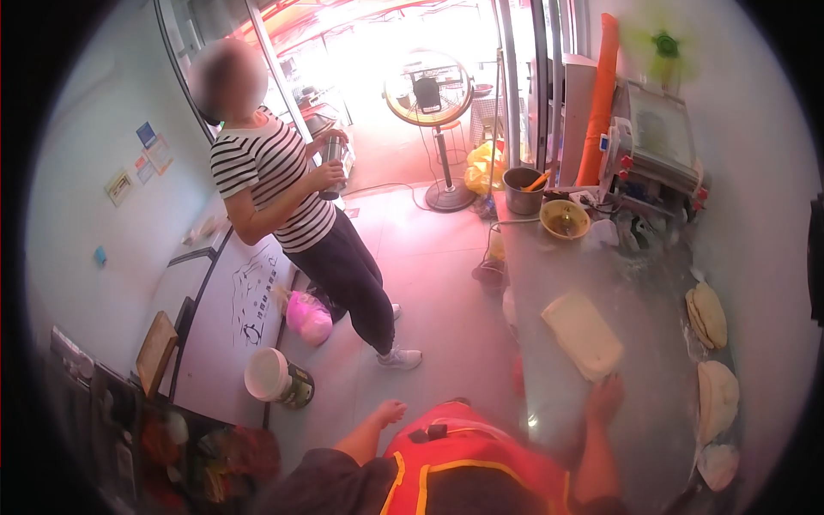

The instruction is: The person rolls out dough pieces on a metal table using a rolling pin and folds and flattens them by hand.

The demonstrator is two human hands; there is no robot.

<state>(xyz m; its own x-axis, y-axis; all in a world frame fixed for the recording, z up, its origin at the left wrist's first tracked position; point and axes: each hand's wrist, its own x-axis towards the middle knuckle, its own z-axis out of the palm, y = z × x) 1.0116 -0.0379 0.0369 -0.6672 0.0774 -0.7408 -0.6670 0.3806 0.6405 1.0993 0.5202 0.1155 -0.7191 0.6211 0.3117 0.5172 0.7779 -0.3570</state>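
Observation:
A pale folded slab of dough (584, 335) lies on the metal worktop (549, 412) to my right. Right at its near end is my right hand (606, 398), whose fingers look blurred; I cannot tell whether they grip the dough edge or only rest beside it. Away from the worktop, my left hand (391, 413) hangs in front of my red apron (481, 446), its fingers loosely curled with nothing seen in them. Along the wall side of the worktop sit several more pale dough pieces (717, 399), partly on plastic film.
Facing the worktop, a person (275, 180) in a striped shirt holds a metal flask (332, 163). A yellow bowl (565, 220) and a steel pot (523, 190) stand at the worktop's far end. A floor fan (448, 193), a bucket (268, 375) and a pink bag (309, 318) are on the floor.

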